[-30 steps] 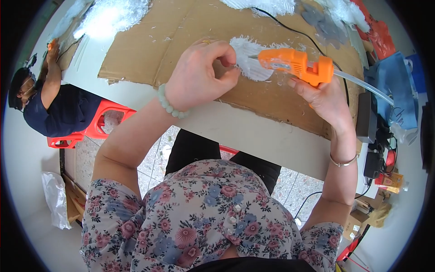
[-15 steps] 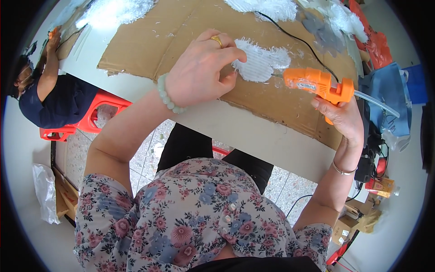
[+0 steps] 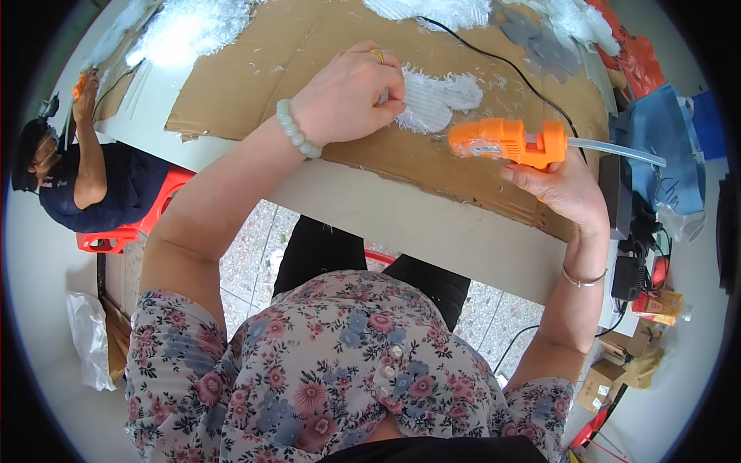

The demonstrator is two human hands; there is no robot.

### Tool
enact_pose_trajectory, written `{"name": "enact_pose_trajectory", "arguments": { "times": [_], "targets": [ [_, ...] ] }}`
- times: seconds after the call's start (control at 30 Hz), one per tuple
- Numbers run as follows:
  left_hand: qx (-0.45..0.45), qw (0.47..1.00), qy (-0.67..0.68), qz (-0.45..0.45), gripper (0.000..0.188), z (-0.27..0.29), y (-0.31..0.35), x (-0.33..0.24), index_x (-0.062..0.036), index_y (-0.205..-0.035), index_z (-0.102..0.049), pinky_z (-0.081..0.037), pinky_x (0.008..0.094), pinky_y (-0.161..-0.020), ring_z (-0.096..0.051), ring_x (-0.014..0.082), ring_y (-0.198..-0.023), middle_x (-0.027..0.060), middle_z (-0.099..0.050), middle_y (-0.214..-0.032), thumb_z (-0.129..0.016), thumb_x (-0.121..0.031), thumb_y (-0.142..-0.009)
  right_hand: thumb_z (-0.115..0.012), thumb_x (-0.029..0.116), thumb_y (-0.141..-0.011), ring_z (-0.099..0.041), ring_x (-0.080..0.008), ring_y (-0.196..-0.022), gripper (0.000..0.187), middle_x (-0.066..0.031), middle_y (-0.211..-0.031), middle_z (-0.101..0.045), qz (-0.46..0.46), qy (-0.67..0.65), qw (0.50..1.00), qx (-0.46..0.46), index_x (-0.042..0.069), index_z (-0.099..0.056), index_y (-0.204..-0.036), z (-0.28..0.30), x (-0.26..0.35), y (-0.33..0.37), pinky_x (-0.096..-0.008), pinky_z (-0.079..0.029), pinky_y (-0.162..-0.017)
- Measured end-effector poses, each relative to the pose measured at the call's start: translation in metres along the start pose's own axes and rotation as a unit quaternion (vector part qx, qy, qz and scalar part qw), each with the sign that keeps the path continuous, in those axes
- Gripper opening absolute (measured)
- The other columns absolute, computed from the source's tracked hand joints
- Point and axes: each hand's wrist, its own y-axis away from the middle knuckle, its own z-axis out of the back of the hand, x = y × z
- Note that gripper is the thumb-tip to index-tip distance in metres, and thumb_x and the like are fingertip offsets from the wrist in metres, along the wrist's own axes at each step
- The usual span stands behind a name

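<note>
My right hand (image 3: pixel 567 189) is wrapped round an orange glue gun (image 3: pixel 494 143), its nozzle pointing left and a clear glue stick (image 3: pixel 617 149) sticking out of its back. A white fuzzy fabric piece (image 3: pixel 432 100) with a rounded, lobed shape lies on the brown cardboard, left of the nozzle and apart from it. At that piece's left edge is my left hand (image 3: pixel 343 96), thumb and fingers pinched together. Whatever is between these fingertips, if anything, is too hidden to make out.
Cardboard (image 3: pixel 255 100) covers much of the white table (image 3: pixel 386 204). More white fuzzy pieces (image 3: pixel 193 31) and grey cut shapes (image 3: pixel 540 46) lie at the far side. A black cable (image 3: pixel 502 58) crosses the cardboard. At far left a co-worker (image 3: pixel 100 181) sits by a red stool.
The glue gun has come left, its nozzle nearer the fabric piece. My left thumb and fingers have closed together at the piece's left edge. The whole view has shifted slightly.
</note>
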Motion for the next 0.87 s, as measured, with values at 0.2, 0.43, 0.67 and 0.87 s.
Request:
{"name": "enact_pose_trajectory", "arguments": {
  "times": [0.2,0.43,0.67,0.87],
  "targets": [
    [-0.032,0.998,-0.035,0.033,0.010,-0.004,-0.002,-0.006,-0.0071,-0.075,-0.058,-0.044,0.0372,-0.078,-0.054,0.0260,-0.076,0.0058,-0.056,-0.067,-0.058,-0.001,-0.067,-0.075,0.007,-0.076,-0.052,-0.0048,-0.072,0.027,0.0016,-0.084,-0.060,-0.019,-0.017,1.000,-0.005,0.001,-0.061,-0.098,-0.008,0.008,-0.002,-0.0205,-0.044,-0.063],
    [-0.043,0.999,0.015,0.014,0.013,-0.004,-0.001,-0.006,-0.0081,-0.077,-0.057,-0.043,0.0369,-0.078,-0.053,0.0276,-0.072,0.0073,-0.056,-0.067,-0.054,0.001,-0.069,-0.074,0.009,-0.077,-0.049,-0.0048,-0.067,0.023,0.0022,-0.079,-0.059,0.034,-0.034,0.997,-0.052,0.002,-0.063,-0.097,-0.010,-0.003,-0.011,-0.0203,-0.041,-0.058],
    [-0.140,0.989,0.051,0.008,0.012,-0.006,-0.004,0.000,-0.0074,-0.080,-0.062,-0.043,0.0381,-0.078,-0.053,0.0297,-0.071,0.0089,-0.059,-0.073,-0.053,0.000,-0.076,-0.072,0.009,-0.078,-0.050,-0.0060,-0.067,0.022,0.0016,-0.077,-0.059,0.013,-0.004,0.996,-0.085,0.002,-0.063,-0.096,-0.012,-0.002,-0.016,-0.0212,-0.041,-0.058],
    [-0.109,0.993,-0.028,-0.033,0.021,-0.010,-0.004,-0.015,-0.0095,-0.086,-0.064,-0.040,0.0381,-0.090,-0.054,0.0306,-0.097,0.0064,-0.063,-0.088,-0.071,-0.024,-0.073,-0.070,0.013,-0.081,-0.054,-0.0079,-0.071,0.027,-0.0013,-0.085,-0.062,0.071,-0.085,0.991,-0.078,0.004,-0.060,-0.105,-0.004,-0.015,-0.023,-0.0232,-0.046,-0.066]
  ]
}}
